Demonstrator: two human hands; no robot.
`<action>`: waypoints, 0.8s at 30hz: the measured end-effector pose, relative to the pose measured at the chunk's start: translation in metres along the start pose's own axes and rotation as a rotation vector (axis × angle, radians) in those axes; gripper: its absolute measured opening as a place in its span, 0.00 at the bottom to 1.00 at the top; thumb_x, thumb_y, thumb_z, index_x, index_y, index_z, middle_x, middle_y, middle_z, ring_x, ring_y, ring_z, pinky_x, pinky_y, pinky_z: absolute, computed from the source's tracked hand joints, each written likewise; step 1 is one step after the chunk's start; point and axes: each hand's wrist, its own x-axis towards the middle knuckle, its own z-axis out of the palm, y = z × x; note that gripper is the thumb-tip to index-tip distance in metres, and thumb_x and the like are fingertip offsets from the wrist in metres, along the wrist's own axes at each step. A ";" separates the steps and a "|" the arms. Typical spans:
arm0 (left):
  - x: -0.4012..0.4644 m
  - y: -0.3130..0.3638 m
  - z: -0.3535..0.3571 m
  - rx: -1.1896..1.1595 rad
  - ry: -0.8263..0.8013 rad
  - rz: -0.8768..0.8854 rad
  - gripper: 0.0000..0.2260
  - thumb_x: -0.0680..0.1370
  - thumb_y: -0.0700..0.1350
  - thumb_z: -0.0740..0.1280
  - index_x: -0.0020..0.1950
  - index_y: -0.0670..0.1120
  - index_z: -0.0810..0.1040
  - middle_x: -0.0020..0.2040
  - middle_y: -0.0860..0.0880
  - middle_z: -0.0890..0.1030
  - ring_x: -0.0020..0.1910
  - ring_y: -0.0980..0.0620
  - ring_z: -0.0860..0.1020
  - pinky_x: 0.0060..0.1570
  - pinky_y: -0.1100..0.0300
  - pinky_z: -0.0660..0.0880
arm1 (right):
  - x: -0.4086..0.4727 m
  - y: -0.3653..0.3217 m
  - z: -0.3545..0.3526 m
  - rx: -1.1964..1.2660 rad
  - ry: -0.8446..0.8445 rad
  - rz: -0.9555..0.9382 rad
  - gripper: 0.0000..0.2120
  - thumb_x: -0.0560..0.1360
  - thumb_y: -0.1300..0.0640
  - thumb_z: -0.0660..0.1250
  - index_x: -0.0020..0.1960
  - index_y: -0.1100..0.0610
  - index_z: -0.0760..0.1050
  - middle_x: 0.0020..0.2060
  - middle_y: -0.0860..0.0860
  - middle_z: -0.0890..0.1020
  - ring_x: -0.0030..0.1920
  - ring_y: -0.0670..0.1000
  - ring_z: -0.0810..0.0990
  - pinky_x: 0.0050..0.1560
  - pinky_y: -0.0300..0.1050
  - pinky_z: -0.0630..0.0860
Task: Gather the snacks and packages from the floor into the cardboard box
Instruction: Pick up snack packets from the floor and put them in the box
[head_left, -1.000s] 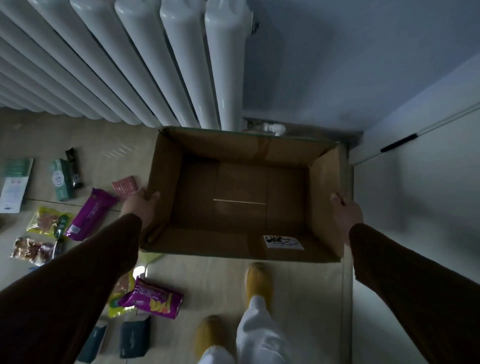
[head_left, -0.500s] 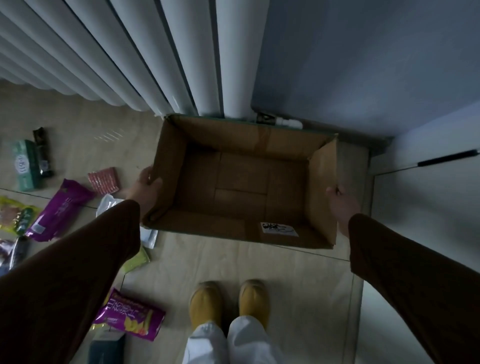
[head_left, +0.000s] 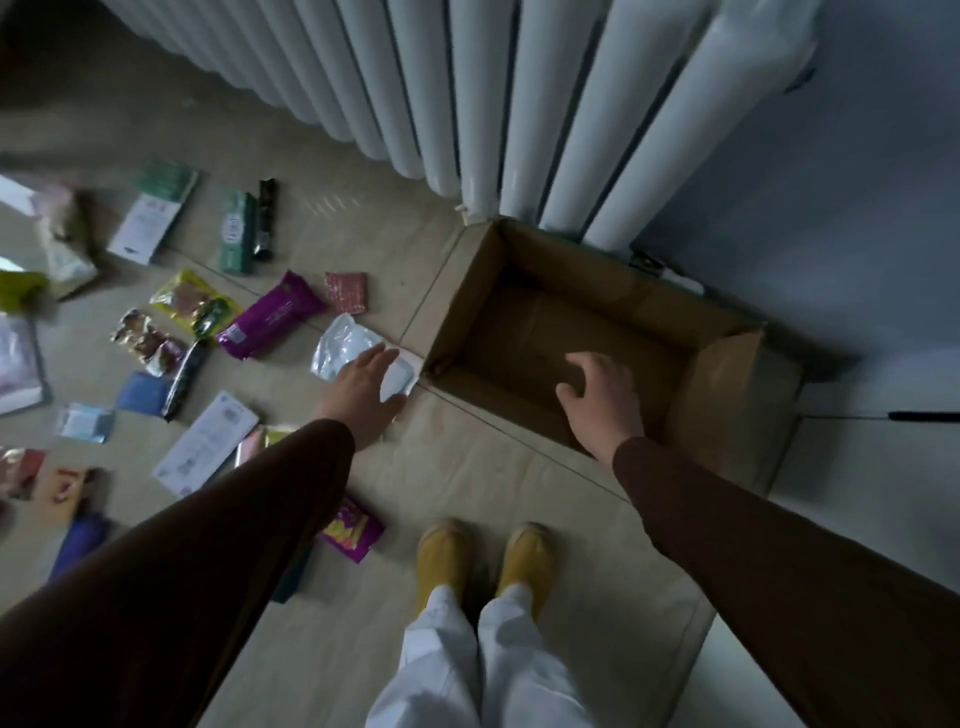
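— Where was the box relative to your hands?

— The open cardboard box (head_left: 722, 374) sat on the floor against the radiator (head_left: 519, 104). Your right hand (head_left: 602, 400) hovered over its inside, fingers loosely spread, holding nothing.

— And your left hand?

— Your left hand (head_left: 363, 395) was open, fingers straight, over a white package (head_left: 343, 348) lying just beside the box's left wall. A purple snack packet (head_left: 270, 322) lay further left among other scattered packets.

Dark brown long sleeves (head_left: 197, 571), white trousers (head_left: 467, 670), mustard-yellow shoes (head_left: 447, 556).
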 end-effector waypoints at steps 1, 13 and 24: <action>-0.016 -0.013 -0.008 0.026 -0.001 -0.007 0.31 0.77 0.46 0.71 0.78 0.46 0.65 0.79 0.44 0.64 0.77 0.41 0.63 0.74 0.48 0.61 | -0.007 -0.019 0.003 -0.046 -0.020 -0.051 0.19 0.82 0.52 0.64 0.73 0.50 0.71 0.73 0.50 0.73 0.73 0.55 0.66 0.71 0.55 0.69; -0.231 -0.206 -0.063 -0.086 0.080 -0.307 0.30 0.78 0.51 0.70 0.78 0.50 0.65 0.77 0.46 0.67 0.75 0.43 0.66 0.71 0.46 0.66 | -0.140 -0.206 0.132 -0.340 -0.177 -0.342 0.16 0.80 0.56 0.62 0.66 0.53 0.76 0.69 0.53 0.75 0.68 0.56 0.69 0.67 0.51 0.68; -0.375 -0.372 -0.076 -0.175 0.143 -0.485 0.31 0.77 0.48 0.71 0.78 0.49 0.65 0.77 0.46 0.67 0.75 0.44 0.66 0.73 0.48 0.65 | -0.266 -0.313 0.281 -0.376 -0.381 -0.461 0.13 0.79 0.53 0.65 0.64 0.52 0.77 0.64 0.51 0.76 0.68 0.56 0.69 0.69 0.50 0.67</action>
